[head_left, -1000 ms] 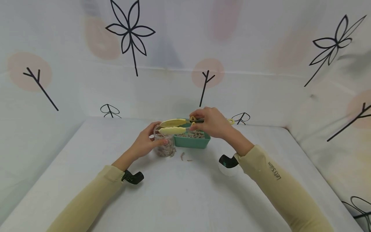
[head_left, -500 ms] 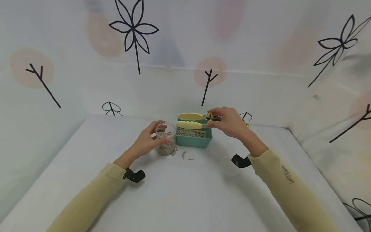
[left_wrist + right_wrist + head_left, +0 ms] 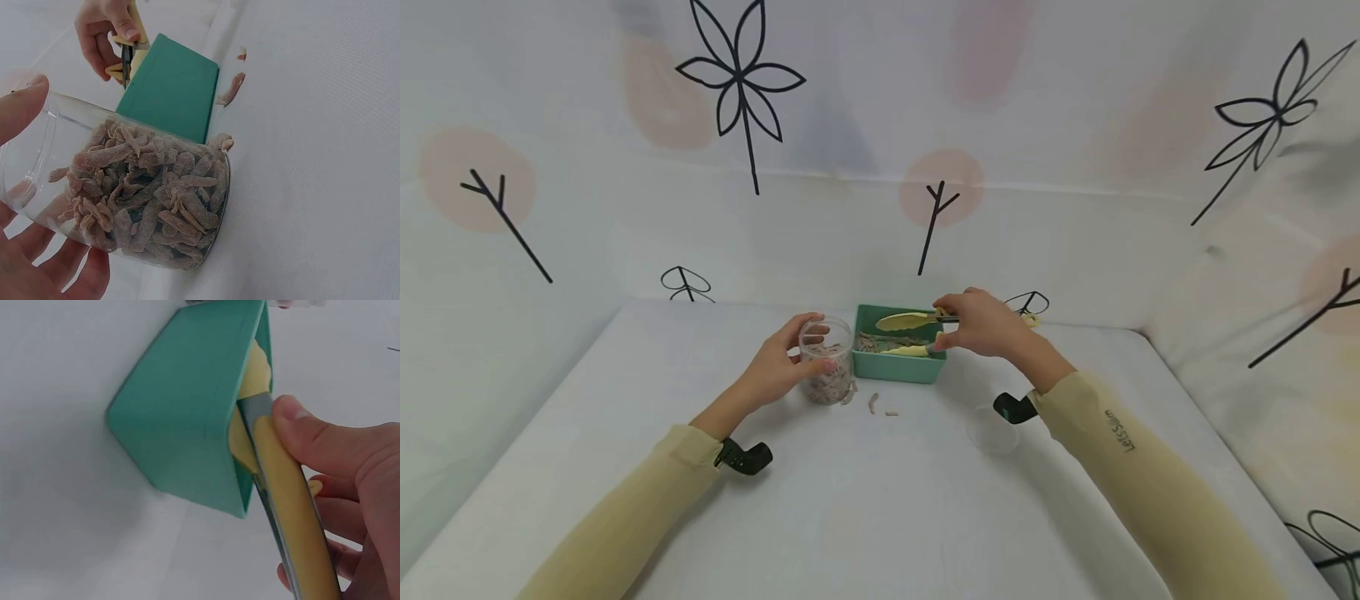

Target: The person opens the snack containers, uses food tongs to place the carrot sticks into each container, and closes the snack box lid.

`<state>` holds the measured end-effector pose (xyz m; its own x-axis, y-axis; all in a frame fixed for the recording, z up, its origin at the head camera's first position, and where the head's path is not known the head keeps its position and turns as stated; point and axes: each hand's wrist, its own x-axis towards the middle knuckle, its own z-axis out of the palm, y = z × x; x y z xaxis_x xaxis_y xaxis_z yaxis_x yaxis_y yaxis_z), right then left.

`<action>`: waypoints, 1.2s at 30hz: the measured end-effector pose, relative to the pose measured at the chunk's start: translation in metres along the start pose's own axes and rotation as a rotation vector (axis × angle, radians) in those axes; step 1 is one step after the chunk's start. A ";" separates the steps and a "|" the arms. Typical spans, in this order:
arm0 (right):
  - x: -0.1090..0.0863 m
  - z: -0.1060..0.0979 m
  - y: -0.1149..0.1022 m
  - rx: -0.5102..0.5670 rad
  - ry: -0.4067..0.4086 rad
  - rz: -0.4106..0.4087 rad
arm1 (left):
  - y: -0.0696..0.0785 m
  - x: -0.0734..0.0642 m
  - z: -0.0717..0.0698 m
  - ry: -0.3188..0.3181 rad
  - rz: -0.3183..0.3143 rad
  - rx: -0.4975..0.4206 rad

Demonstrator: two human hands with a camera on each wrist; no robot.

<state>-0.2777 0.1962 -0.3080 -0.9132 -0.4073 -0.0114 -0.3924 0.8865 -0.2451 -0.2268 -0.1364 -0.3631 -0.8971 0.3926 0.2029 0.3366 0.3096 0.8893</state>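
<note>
My left hand (image 3: 782,358) grips a clear plastic jar (image 3: 827,342) standing upright on the table. In the left wrist view, small brownish dried pieces (image 3: 150,194) fill much of the jar. To its right sits a green rectangular bin (image 3: 898,367), with more such pieces (image 3: 880,342) inside. My right hand (image 3: 988,325) holds yellow tongs (image 3: 906,321) by their handles. The tongs' tips are spread and dip into the bin; in the right wrist view the bin's wall partly hides them. Whether the tips touch any pieces is hidden.
Several loose pieces (image 3: 872,403) lie on the white table (image 3: 865,500) in front of the jar and bin. A clear round lid (image 3: 992,431) lies flat near the right wrist. Behind the table hangs a patterned cloth (image 3: 835,233).
The tongs have moved right, from over the jar's mouth to the bin, then down into it with tips spread. The left hand has kept its hold on the jar.
</note>
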 end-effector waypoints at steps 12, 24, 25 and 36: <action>0.024 0.011 -0.006 0.002 -0.090 -0.015 | -0.027 0.009 0.002 0.001 0.013 0.026; 0.025 0.024 -0.007 0.018 -0.024 0.014 | -0.028 0.008 0.002 0.010 0.011 0.012; 0.024 0.025 -0.008 0.017 -0.018 0.018 | -0.027 0.008 0.002 0.011 0.007 0.016; 0.021 0.032 -0.012 0.006 0.027 0.001 | -0.027 0.006 0.003 0.016 0.000 0.011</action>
<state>-0.2889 0.1701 -0.3362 -0.9163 -0.4002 0.0150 -0.3909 0.8856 -0.2507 -0.2406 -0.1400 -0.3870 -0.9015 0.3785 0.2099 0.3399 0.3188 0.8848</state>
